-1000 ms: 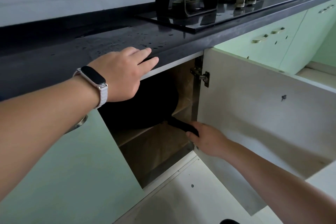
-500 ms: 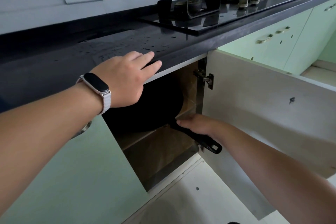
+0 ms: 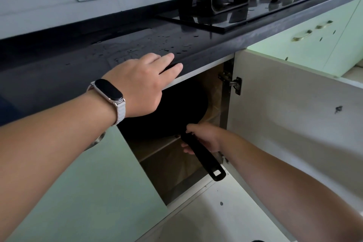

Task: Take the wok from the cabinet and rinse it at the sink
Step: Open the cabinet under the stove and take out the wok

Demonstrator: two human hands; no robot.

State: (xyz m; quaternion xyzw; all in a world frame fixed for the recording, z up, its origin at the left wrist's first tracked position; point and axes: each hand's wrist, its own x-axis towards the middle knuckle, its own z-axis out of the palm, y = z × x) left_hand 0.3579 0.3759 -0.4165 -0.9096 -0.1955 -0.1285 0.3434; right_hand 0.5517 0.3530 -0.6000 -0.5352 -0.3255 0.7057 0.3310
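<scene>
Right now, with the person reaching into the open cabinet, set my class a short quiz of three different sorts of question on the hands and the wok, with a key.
1. True or false: the wok is fully out of the cabinet.
2. Pick one. The right hand grips: A) the wok's handle; B) the door hinge; C) a drawer pull.
3. Fill the gap: the left hand lies flat on the front edge of the ____.

Key
1. False: its dark bowl sits inside on the upper shelf, and only the handle sticks out.
2. A.
3. countertop.
</scene>
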